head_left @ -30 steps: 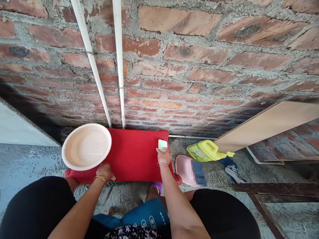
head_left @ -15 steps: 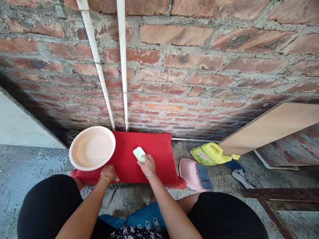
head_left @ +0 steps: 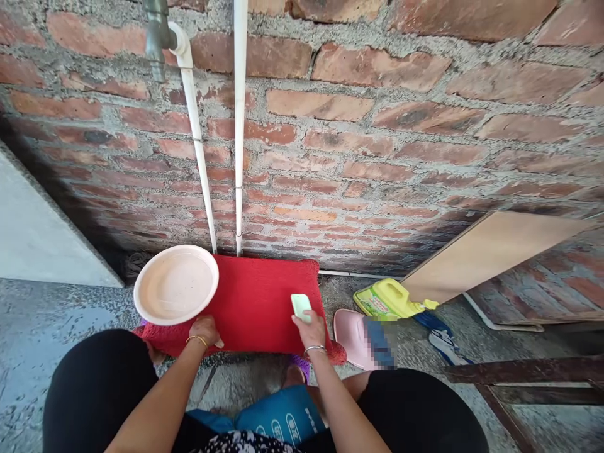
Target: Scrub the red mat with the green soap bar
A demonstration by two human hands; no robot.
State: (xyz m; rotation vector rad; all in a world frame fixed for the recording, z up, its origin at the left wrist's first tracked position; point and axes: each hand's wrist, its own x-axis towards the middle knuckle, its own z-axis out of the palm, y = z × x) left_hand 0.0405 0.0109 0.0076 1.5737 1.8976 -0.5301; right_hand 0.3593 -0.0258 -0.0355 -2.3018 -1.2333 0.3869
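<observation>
A red cloth (head_left: 264, 296), knitted or woven in look, is spread over a low raised surface against the wall. My right hand (head_left: 312, 328) grips a pale green bar of soap (head_left: 301, 306) over the right part of the cloth. Close to the basin, my left hand (head_left: 204, 331) is closed on the near edge of the cloth, its fingertips partly hidden. A pale pink basin (head_left: 177, 286) sits on the left end of the cloth, just beyond that hand.
A brick wall with white pipes (head_left: 240, 126) and a tap (head_left: 158, 41) rises in front. Right of the cloth are a pink plastic item (head_left: 346, 336), a yellow jug (head_left: 389, 297), a slipper (head_left: 446, 346) and a leaning board (head_left: 495, 251). A blue bag (head_left: 278, 415) lies between my knees.
My right hand has slid the soap to the right across the cloth, from the middle toward its right edge. My left hand stays at the near edge. The view has tilted up slightly.
</observation>
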